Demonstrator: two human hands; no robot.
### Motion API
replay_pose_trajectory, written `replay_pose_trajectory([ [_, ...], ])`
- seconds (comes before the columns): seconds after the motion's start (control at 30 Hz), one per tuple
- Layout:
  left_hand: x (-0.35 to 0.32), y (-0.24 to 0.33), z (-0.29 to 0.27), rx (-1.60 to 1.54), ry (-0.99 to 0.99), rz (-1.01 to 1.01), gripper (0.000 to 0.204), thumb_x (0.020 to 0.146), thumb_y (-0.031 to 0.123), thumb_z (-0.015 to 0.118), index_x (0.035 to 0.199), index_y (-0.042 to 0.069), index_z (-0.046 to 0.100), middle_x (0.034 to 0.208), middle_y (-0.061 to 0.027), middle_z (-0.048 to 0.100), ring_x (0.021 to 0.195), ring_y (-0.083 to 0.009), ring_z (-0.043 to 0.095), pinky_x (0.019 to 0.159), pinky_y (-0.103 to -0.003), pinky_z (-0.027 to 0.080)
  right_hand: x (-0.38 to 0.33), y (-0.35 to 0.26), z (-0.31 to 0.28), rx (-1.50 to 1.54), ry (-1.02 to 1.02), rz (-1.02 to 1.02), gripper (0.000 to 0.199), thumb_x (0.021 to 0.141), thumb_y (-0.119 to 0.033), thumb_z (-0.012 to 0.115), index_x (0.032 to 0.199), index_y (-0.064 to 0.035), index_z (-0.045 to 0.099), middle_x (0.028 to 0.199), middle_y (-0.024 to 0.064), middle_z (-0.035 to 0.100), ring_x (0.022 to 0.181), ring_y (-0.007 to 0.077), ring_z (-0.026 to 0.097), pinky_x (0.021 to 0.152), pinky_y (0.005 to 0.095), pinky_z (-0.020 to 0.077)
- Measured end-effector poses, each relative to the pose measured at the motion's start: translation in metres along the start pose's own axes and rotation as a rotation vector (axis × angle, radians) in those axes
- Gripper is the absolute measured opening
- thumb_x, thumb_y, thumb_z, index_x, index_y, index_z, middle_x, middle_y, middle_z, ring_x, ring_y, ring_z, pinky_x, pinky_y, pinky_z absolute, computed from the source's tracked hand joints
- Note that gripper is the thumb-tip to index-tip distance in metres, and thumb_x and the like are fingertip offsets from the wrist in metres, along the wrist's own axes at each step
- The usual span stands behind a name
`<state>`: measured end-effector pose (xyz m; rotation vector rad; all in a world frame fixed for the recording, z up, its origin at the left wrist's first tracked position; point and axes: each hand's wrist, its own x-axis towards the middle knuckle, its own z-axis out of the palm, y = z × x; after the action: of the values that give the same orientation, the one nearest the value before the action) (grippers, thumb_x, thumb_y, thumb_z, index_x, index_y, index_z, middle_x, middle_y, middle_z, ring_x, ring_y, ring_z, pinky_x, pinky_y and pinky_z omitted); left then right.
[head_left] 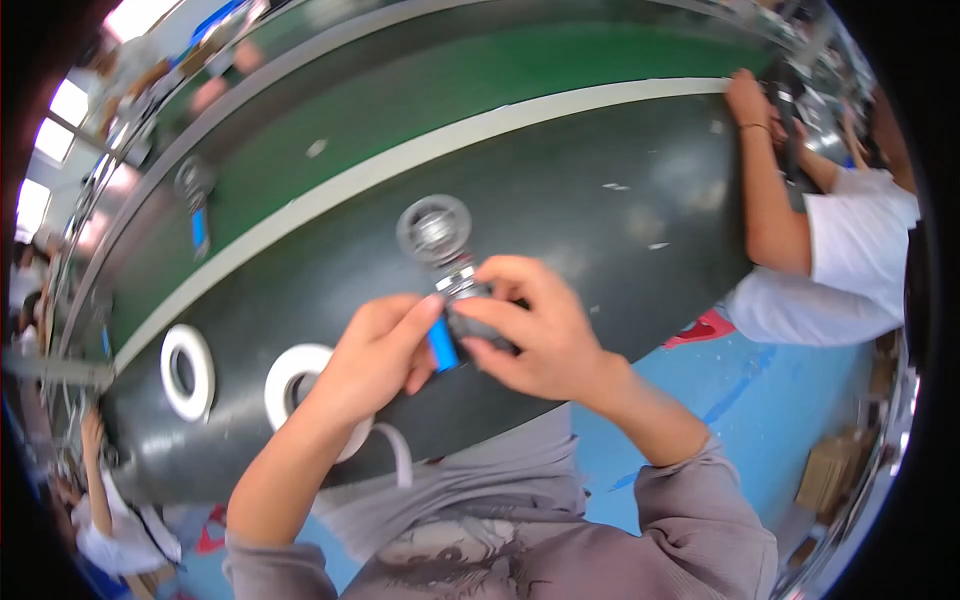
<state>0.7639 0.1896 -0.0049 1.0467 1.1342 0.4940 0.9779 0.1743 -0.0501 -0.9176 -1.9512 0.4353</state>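
Over the dark tabletop I hold a small handheld fan [434, 230] with a round, ringed grey head and a shiny neck, the head tilted away from me. A blue strip [442, 346] runs along its handle. My left hand [372, 345] is closed, with thumb and fingers pinching the handle at the blue strip. My right hand [540, 330] is closed around the dark handle just below the neck, partly hiding it. Beside my left forearm lies a white roll of tape or labels [285, 385], partly covered by that arm; a loose white strip [396, 455] curls off near it.
Another white roll [187, 372] lies further left on the dark table [600, 240]. Beyond a pale rail [450, 128] runs a green belt [570, 65] carrying a similar blue-marked fan [197, 210]. A co-worker's arm [768, 190] reaches over the table at right; another person [115, 520] is at lower left.
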Motion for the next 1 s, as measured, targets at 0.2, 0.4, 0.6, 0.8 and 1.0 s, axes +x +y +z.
replay_pose_trajectory([
  [0.2, -0.002, -0.015, -0.011, -0.097, 0.021, -0.014, 0.044, 0.111, 0.035, 0.049, 0.084, 0.002, 0.059, 0.069, -0.0024, 0.059, 0.051, -0.0078, 0.049, 0.047, -0.024, 0.037, 0.003, 0.005, 0.02, -0.02, 0.0, -0.198, 0.03, 0.065, -0.003, 0.083, 0.093, -0.0099, 0.074, 0.115, 0.0081, 0.063, 0.073, 0.019, 0.057, 0.064, 0.0338, 0.0464],
  [0.4, -0.005, -0.013, -0.014, -0.025, 0.093, 0.034, 0.046, 0.109, 0.037, 0.052, 0.079, 0.003, 0.058, 0.064, -0.0023, 0.058, 0.048, -0.0077, 0.05, 0.046, -0.026, 0.037, 0.002, 0.003, 0.022, -0.011, -0.072, -0.324, 0.025, 0.071, -0.004, 0.08, 0.094, -0.0088, 0.07, 0.094, 0.0011, 0.068, 0.068, 0.0201, 0.056, 0.066, 0.0338, 0.0442],
  [0.6, -0.004, -0.014, -0.01, -0.019, 0.087, 0.047, 0.041, 0.105, 0.034, 0.061, 0.081, 0.001, 0.06, 0.064, -0.0034, 0.061, 0.048, -0.0079, 0.054, 0.045, -0.024, 0.04, -0.003, 0.0, 0.019, 0.325, -0.268, 0.175, 0.053, 0.075, -0.011, 0.084, 0.125, -0.0066, 0.066, 0.083, -0.0027, 0.069, 0.067, 0.0158, 0.055, 0.07, 0.0313, 0.0425],
  [0.8, 0.002, -0.01, -0.003, -0.05, 0.052, 0.054, 0.039, 0.104, 0.033, 0.064, 0.083, 0.0, 0.062, 0.066, -0.0043, 0.063, 0.048, -0.0081, 0.054, 0.044, -0.024, 0.041, -0.004, 0.013, 0.018, 0.488, -0.294, 0.254, 0.066, 0.072, -0.01, 0.088, 0.133, -0.0055, 0.063, 0.075, -0.0017, 0.066, 0.065, 0.0149, 0.053, 0.068, 0.0307, 0.0443],
  [1.0, -0.023, 0.003, -0.009, 0.055, 0.2, 0.026, 0.027, 0.103, 0.024, 0.065, 0.093, 0.0, 0.06, 0.073, -0.005, 0.065, 0.056, -0.0084, 0.058, 0.051, -0.025, 0.045, 0.0, 0.021, 0.017, 0.57, -0.325, 0.214, 0.067, 0.071, -0.002, 0.084, 0.134, -0.0001, 0.062, 0.078, 0.004, 0.072, 0.066, 0.0112, 0.064, 0.059, 0.0246, 0.0414],
])
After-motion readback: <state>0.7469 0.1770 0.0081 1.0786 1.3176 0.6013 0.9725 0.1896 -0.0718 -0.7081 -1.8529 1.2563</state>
